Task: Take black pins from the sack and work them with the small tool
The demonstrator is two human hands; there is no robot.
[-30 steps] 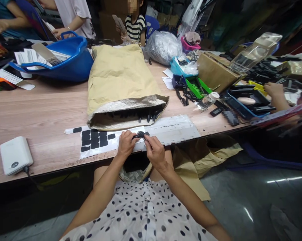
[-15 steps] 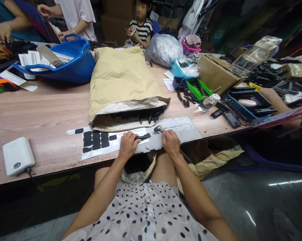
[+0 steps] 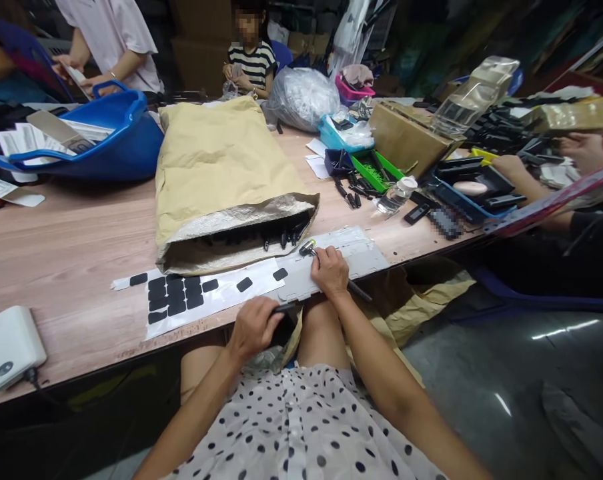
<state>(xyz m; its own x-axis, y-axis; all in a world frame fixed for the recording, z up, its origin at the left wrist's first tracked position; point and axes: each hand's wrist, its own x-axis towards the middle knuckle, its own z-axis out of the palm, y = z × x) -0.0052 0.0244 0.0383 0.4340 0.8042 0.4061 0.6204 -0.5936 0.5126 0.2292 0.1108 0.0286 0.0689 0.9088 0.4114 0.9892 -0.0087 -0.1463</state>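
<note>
My left hand (image 3: pixel 254 327) is closed on a slim black piece (image 3: pixel 285 307), just below the table's front edge and above my lap. My right hand (image 3: pixel 330 270) is wrapped round the handle of a small hammer (image 3: pixel 307 247). Its dark head, with a yellowish end, shows left of the fingers, and the dark handle sticks out to the right. Under that hand lies a grey board (image 3: pixel 366 250). To its left is a white sheet (image 3: pixel 226 300) with rows of black rounded patches (image 3: pixel 176 293). A large paper sack (image 3: pixel 221 160) lies behind, its mouth towards me, with black pieces inside.
A white box with a cable (image 3: pixel 11 347) sits at the left edge. Further back are a blue basin (image 3: pixel 131 133) of cards, a green tray (image 3: pixel 381 170), a small bottle (image 3: pixel 396 195) and a blue tray (image 3: pixel 461 193). Other people sit at the far side and right.
My left hand has come down from the sheet to below the table edge with the black piece. My right hand has taken up the small hammer. The view has shifted to the right.
</note>
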